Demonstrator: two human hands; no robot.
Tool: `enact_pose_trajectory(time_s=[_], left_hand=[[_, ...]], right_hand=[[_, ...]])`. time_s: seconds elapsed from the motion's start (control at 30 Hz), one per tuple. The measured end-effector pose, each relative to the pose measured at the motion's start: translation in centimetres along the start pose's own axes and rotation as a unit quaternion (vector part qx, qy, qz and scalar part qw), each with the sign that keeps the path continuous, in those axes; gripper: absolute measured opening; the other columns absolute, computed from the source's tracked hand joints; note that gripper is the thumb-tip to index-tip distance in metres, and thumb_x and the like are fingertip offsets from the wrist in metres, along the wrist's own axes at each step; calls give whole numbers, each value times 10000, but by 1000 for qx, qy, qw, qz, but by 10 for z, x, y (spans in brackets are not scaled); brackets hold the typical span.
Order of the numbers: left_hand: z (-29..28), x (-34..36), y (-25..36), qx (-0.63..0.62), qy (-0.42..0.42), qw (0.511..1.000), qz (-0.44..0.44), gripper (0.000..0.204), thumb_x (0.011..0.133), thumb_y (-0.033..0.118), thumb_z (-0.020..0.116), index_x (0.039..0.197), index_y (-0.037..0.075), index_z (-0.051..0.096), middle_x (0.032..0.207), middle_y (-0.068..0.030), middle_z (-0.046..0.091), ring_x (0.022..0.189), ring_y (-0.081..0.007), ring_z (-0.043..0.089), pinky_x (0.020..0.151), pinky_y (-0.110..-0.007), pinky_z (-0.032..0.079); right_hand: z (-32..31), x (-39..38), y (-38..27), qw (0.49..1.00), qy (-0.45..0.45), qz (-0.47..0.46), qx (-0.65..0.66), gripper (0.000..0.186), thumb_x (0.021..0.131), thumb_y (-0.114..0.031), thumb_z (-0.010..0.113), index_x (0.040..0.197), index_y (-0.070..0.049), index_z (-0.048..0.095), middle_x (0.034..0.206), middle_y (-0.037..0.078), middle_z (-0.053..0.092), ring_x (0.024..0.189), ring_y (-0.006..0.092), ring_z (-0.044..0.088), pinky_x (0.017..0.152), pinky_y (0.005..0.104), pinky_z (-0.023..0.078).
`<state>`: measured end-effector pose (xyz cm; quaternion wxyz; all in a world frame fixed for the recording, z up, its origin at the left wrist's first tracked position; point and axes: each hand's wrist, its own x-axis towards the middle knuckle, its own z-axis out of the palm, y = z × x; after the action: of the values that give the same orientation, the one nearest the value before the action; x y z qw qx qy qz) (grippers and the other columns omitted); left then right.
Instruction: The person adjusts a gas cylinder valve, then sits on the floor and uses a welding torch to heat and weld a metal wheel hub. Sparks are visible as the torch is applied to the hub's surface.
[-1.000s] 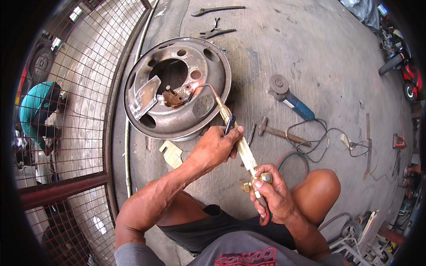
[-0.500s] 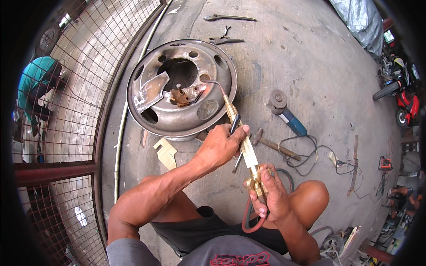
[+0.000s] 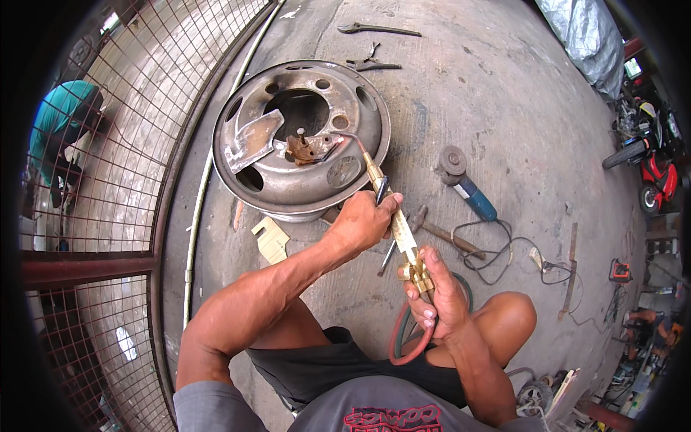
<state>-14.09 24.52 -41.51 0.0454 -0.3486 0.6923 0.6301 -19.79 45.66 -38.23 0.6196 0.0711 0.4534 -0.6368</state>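
Note:
My left hand (image 3: 366, 217) is wrapped around the front of a brass cutting torch (image 3: 405, 241), just behind its bent copper tip. My right hand (image 3: 440, 294) closes around the torch's rear end by the valves, where a red hose (image 3: 397, 338) and a greenish one loop down. The tip reaches over a worn steel truck wheel (image 3: 288, 189) lying flat on the floor. On the wheel rest a rusty brown metal bracket (image 3: 304, 150) with holes and a loose grey metal plate (image 3: 253, 141). An orange glow shows along the bracket's right edge, beneath the tip.
Right of the wheel lie a hammer (image 3: 450, 237) and a blue angle grinder (image 3: 475, 199) with its cord. A cut tan piece (image 3: 271, 241) sits near my left forearm. Beyond the wheel are an adjustable wrench (image 3: 381, 29) and pliers (image 3: 374, 64). Behind mesh fencing (image 3: 129, 180), a person bends over.
The torch tip has shifted slightly toward me, closer to the bracket's right edge, where an orange glow now stands out more. Both hands keep their grip; the whole view has moved a little.

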Motion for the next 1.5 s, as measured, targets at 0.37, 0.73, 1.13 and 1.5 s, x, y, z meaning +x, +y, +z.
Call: enact_pose_trajectory(time_s=[0.37,0.73,1.13,1.5], left_hand=[[9,-27,1,38,-39,998,-19,574,1064,487,554,741,20,640,599,-50,597,522,-144,551,504,-341,437],[21,-50,-7,39,-59,996,-58,569,1075,509,536,765,42,636,598,-35,594,514,-123,536,498,-309,425],[30,-52,13,29,-86,993,-80,522,1076,495,516,846,34,598,614,-45,603,545,-156,567,554,-348,459],[40,-51,35,-14,-58,994,-96,518,1080,512,531,989,13,634,669,-32,619,604,-116,551,577,-324,450]], right_hand=[[-8,-26,26,1000,2,-20,-4,299,1079,-501,517,1192,-227,481,926,137,641,357,89,448,294,218,372],[-20,-47,32,1000,-11,15,-12,300,1074,-442,559,1197,-202,426,905,193,662,352,118,453,301,232,364],[-37,-57,32,993,-31,-29,-108,242,1093,-302,531,1232,-144,410,818,179,627,415,134,492,381,257,414],[-59,-53,31,981,-70,-95,-155,308,1040,-151,647,1219,-138,397,783,68,586,486,71,516,420,225,408]])
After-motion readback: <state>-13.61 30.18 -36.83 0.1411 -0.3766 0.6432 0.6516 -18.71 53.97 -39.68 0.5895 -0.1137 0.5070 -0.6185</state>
